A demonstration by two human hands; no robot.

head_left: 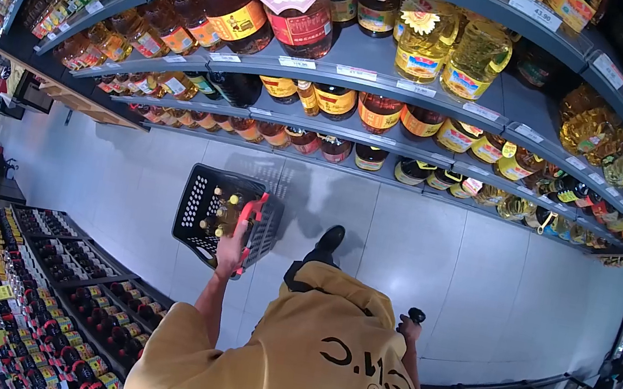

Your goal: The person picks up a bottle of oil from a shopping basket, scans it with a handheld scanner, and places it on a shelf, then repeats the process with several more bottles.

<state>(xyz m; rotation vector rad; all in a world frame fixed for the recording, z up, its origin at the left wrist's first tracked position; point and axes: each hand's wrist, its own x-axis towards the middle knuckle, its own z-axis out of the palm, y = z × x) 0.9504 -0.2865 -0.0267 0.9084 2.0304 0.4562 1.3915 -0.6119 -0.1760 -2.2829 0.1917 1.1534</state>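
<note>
The left hand [230,253] grips the red handle of the black plastic basket [197,212] full of bottles [222,208], the right hand [410,326] is closed on a small dark thing [417,314], and the heavy basket could slip and tip.

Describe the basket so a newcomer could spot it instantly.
Find the grey tiled aisle floor between the two shelf runs. Above the yellow-shirted person's left hand hangs the shopping basket, held by its red handle. It is the only black perforated container, with yellow-capped bottles inside.
</note>
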